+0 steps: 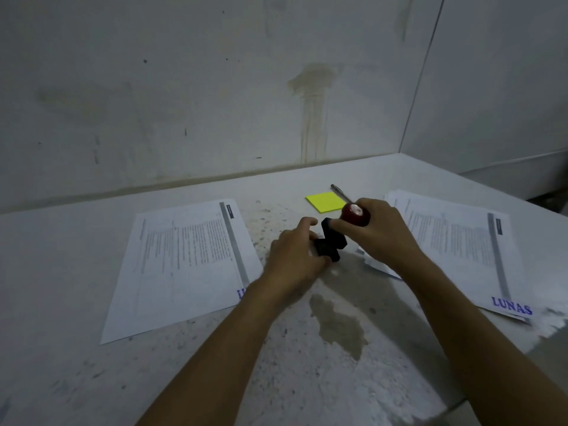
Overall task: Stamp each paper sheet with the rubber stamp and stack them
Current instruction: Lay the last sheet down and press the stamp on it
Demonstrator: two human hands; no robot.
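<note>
My right hand (381, 232) grips the rubber stamp (353, 216) by its dark red handle, its black base tilted down to the left. Under that base sits a black ink pad box (419, 253) on the table, and my left hand (295, 256) holds it with curled fingers. A single printed sheet (184, 265) lies flat to the left, a blue stamp mark at its near right corner partly hidden by my left arm. To the right lies a pile of printed sheets (461, 250), the top one stamped "LUNAS" in blue at its near corner.
A yellow sticky-note pad (325, 202) and a pen (339, 192) lie behind my hands. The grey table (276, 364) has a wet-looking stain in the middle. A stained wall runs along the back; the table's right edge slants away past the pile.
</note>
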